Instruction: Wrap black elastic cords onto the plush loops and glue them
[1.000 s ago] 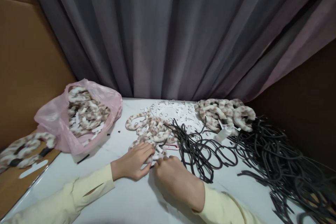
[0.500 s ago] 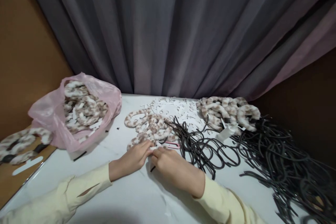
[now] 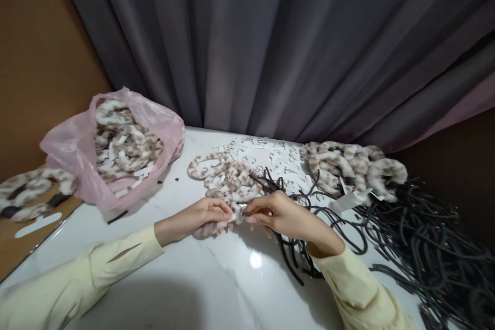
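My left hand is closed in a pinch on the end of a brown-and-white furry tube, which hangs below the fingers. Close by on the right, my right hand pinches the tip of a black cord right at the tube's end. Whether the tip is inside the tube or only touching it, I cannot tell. Just beyond both hands lies a pile of furry tubes. Loose black cords are spread beneath and beside my right hand.
A pink plastic bag full of furry rings stands at the left. More furry rings are heaped at the back right, near a white bottle and a big tangle of black cords. Scraps litter the table's back, before a grey curtain.
Both hands have drawn slightly apart, and the tube's end now shows between them. My right hand has lifted and turned, and the black tip has come into sight. A pink tool is now hidden.
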Available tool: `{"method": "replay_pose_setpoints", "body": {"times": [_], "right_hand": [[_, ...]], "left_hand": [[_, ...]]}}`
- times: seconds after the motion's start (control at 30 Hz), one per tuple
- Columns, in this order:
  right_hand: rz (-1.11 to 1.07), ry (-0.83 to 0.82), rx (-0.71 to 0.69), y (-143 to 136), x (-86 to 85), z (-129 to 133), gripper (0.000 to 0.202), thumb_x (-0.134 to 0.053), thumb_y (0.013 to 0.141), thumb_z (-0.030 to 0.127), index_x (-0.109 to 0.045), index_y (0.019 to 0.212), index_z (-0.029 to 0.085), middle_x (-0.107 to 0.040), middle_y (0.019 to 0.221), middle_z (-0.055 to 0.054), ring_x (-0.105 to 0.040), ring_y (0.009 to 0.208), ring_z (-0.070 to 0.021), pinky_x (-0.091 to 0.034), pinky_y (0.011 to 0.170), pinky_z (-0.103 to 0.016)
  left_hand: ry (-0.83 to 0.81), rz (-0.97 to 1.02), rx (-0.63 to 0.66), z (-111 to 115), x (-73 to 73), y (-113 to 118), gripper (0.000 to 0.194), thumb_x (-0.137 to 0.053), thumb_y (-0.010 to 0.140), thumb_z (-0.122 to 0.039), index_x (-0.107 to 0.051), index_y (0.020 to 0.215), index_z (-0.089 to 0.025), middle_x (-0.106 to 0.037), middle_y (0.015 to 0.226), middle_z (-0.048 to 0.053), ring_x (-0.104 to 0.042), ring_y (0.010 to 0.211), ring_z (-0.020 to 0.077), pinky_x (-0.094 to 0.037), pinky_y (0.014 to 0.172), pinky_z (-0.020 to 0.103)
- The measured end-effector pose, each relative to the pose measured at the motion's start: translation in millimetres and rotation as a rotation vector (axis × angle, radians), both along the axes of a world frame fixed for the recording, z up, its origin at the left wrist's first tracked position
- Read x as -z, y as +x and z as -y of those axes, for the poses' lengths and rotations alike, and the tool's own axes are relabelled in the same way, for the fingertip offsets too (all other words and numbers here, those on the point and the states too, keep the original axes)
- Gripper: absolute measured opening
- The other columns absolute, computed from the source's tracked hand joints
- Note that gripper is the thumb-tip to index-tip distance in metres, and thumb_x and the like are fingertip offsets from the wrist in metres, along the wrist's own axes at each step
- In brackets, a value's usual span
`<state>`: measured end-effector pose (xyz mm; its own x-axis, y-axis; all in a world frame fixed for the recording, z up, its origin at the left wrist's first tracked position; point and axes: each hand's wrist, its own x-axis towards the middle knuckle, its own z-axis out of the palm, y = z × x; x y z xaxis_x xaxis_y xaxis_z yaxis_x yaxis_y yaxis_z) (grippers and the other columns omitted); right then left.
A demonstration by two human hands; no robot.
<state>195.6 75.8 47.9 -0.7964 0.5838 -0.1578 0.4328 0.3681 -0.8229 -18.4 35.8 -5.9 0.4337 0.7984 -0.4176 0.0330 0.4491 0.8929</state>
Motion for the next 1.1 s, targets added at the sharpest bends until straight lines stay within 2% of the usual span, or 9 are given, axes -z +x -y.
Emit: {"method": "replay_pose_setpoints", "body": {"times": [0.1,0.2,0.3,0.37,0.5,0.53,0.7,0.87,1.1], "right_hand": [[-0.010,0.147,-0.054,-7,8.2,0,0.014,-0.057,0.084,0.018,-0.070,0.085,0.012,-0.066,0.066,-0.003,-0.057,0.054,-0.0095,-0.043,0.057,-0.018],[-0.073,0.265,-0.126,-9,14.4,-1,0.013,-0.060,0.083,0.017,-0.072,0.085,0.016,-0.066,0.070,-0.003,-0.058,0.062,-0.0100,-0.042,0.062,-0.017],[-0.042,0.342,-0.097,-9,14.9,0,0.013,-0.060,0.083,0.015,-0.072,0.088,0.016,-0.065,0.070,-0.003,-0.057,0.062,-0.0100,-0.041,0.062,-0.018],[-0.020,0.372,-0.037,-11,12.4,3,0.012,-0.059,0.082,0.012,-0.070,0.086,0.015,-0.066,0.070,-0.003,-0.058,0.062,-0.0100,-0.041,0.061,-0.018],[-0.067,0.412,-0.023,-20,10.3,10,0.011,-0.059,0.081,0.010,-0.069,0.080,0.014,-0.065,0.071,-0.003,-0.059,0.064,-0.0103,-0.042,0.062,-0.018],[-0.072,0.427,-0.029,-22,11.6,11,0.012,-0.059,0.082,0.009,-0.069,0.079,0.014,-0.064,0.071,-0.003,-0.058,0.064,-0.0103,-0.042,0.062,-0.018],[-0.042,0.521,-0.025,-30,24.0,12,0.015,-0.056,0.082,0.005,-0.069,0.081,0.014,-0.061,0.070,-0.003,-0.056,0.063,-0.0109,-0.042,0.061,-0.019],[-0.029,0.527,-0.060,-28,28.0,10,0.017,-0.054,0.083,0.006,-0.069,0.079,0.014,-0.061,0.073,-0.004,-0.058,0.066,-0.0118,-0.043,0.064,-0.020],[-0.077,0.491,-0.145,-24,26.6,8,0.018,-0.054,0.083,0.005,-0.070,0.083,0.014,-0.061,0.076,-0.005,-0.058,0.066,-0.0111,-0.044,0.065,-0.020]], "left_hand": [[-0.074,0.024,0.064,-1,2.5,-2,0.032,-0.065,0.072,-0.039,-0.056,0.091,-0.015,-0.063,0.075,0.002,-0.035,0.041,0.0018,-0.017,0.036,0.016],[-0.125,0.059,0.146,-1,3.2,-3,0.034,-0.064,0.073,-0.041,-0.055,0.091,-0.014,-0.063,0.075,0.004,-0.023,0.037,0.0001,-0.009,0.034,0.017],[-0.123,0.078,0.167,-2,4.0,-4,0.034,-0.064,0.074,-0.042,-0.054,0.088,-0.013,-0.063,0.075,0.005,-0.024,0.037,0.0003,-0.009,0.034,0.017],[-0.116,0.091,0.152,-2,4.8,-5,0.032,-0.064,0.074,-0.042,-0.053,0.084,-0.013,-0.059,0.067,0.002,-0.024,0.038,0.0008,-0.011,0.034,0.016],[-0.119,0.083,0.151,-1,6.1,-6,0.031,-0.062,0.076,-0.044,-0.051,0.077,-0.015,-0.036,0.045,-0.009,-0.020,0.036,0.0020,-0.010,0.035,0.016],[-0.116,0.088,0.157,0,6.1,-6,0.030,-0.061,0.077,-0.044,-0.050,0.076,-0.015,-0.034,0.044,-0.009,-0.021,0.036,0.0022,-0.011,0.034,0.015],[-0.106,0.149,0.134,0,2.6,-3,0.025,-0.057,0.080,-0.038,-0.048,0.074,-0.015,-0.058,0.062,0.000,-0.033,0.038,0.0032,-0.019,0.033,0.015],[-0.056,0.141,0.161,1,-0.1,-3,0.035,-0.047,0.086,-0.045,-0.054,0.077,-0.012,-0.041,0.047,-0.006,-0.025,0.036,0.0037,-0.017,0.032,0.016],[-0.034,0.110,0.190,2,2.9,-6,0.041,-0.047,0.084,-0.053,-0.055,0.080,-0.013,-0.038,0.048,-0.007,-0.023,0.036,0.0034,-0.013,0.033,0.016]]}}
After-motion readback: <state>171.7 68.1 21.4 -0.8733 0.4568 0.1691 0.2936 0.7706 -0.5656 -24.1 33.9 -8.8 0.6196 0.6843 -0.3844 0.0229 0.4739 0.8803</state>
